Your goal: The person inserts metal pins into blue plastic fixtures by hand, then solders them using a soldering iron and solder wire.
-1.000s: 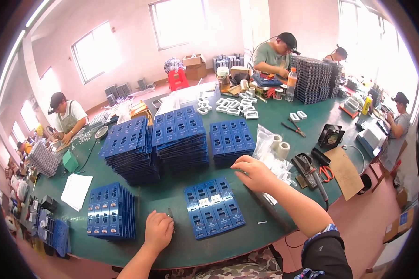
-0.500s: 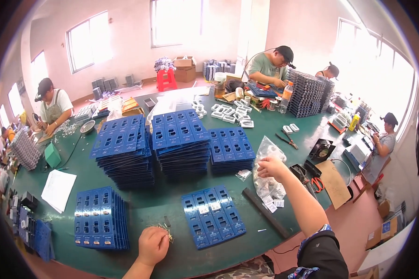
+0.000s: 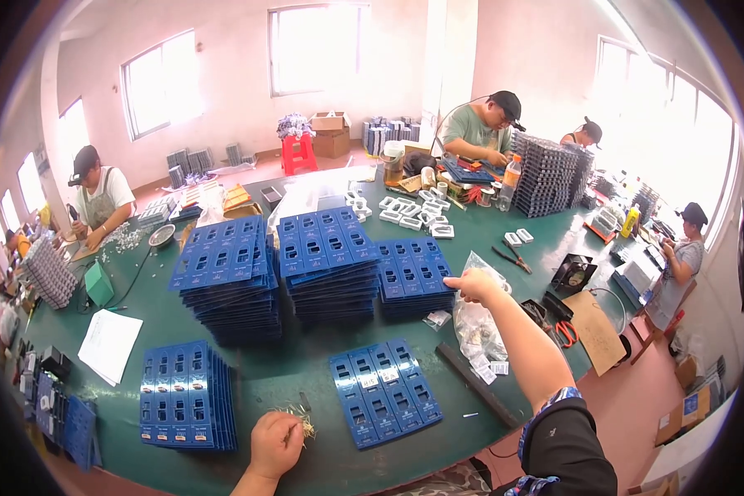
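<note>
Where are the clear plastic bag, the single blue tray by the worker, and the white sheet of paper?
Bag [image 3: 477, 324]: head view, middle of the clear plastic.
Tray [image 3: 386, 391]: head view, centre of its top face.
Paper [image 3: 110, 345]: head view, middle of the sheet.

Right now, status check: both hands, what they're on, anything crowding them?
Left hand pinching small loose bits on the green table. Right hand reached out, gripping the clear plastic bag. Single blue tray lies between them; blue tray stacks behind.

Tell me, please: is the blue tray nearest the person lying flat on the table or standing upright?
Flat. The blue tray lies face up on the green table, all its rows of pockets visible, between the left hand and the right forearm.
</note>
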Motion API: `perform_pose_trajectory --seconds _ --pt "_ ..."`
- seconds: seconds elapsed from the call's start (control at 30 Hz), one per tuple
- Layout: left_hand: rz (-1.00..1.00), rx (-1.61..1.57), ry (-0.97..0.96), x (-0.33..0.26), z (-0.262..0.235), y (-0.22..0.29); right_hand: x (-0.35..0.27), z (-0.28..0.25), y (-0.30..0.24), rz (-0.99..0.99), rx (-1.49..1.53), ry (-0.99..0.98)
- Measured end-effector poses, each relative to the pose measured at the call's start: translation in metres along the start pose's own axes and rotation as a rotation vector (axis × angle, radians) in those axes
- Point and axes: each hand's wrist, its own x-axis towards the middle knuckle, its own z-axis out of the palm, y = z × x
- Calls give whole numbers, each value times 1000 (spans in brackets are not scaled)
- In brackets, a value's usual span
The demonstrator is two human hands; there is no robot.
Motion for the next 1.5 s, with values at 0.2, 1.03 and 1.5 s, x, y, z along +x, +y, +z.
perform_pose_trajectory --seconds 0.2,1.03,1.5 --pt "-8 11 -4 0 0 -2 3 -1 0 24 1 -2" --pt "-23 117 10 -7 7 -11 -14 15 27 -204 1098 -11" --pt "-716 -776 -304 4 51 88 -218 59 71 -87 979 -476"
